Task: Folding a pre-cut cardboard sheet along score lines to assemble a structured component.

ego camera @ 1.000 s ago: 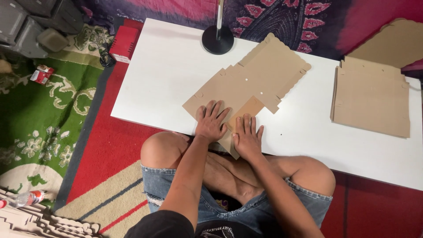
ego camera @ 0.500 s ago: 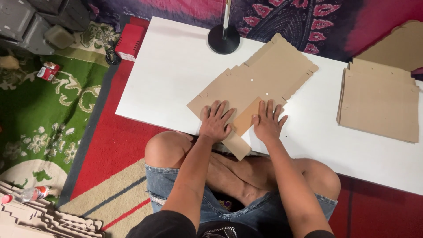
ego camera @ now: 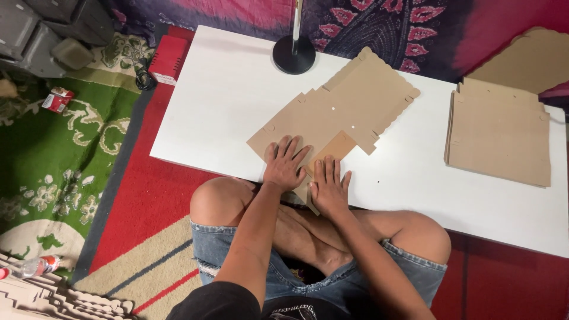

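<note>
A flat brown cardboard box blank (ego camera: 344,109) with cut flaps and scalloped edges lies on the white low table (ego camera: 225,101), reaching over its near edge. My left hand (ego camera: 284,163) presses flat, fingers spread, on the blank's near left part. Beside it my right hand (ego camera: 328,186) lies flat on a folded flap at the table's edge. Neither hand grips anything. My bare knees and denim shorts sit under the near edge.
A stack of flat cardboard blanks (ego camera: 498,136) rests on the table's right side. A black round lamp base (ego camera: 294,54) stands at the back. On the floor lie a red box (ego camera: 168,59), patterned rugs, a small can (ego camera: 56,99) and more cardboard pieces (ego camera: 53,296).
My right hand slid back left and nearer to me, from the flap's right side to right next to my left hand. The left hand stayed pressed on the blank.
</note>
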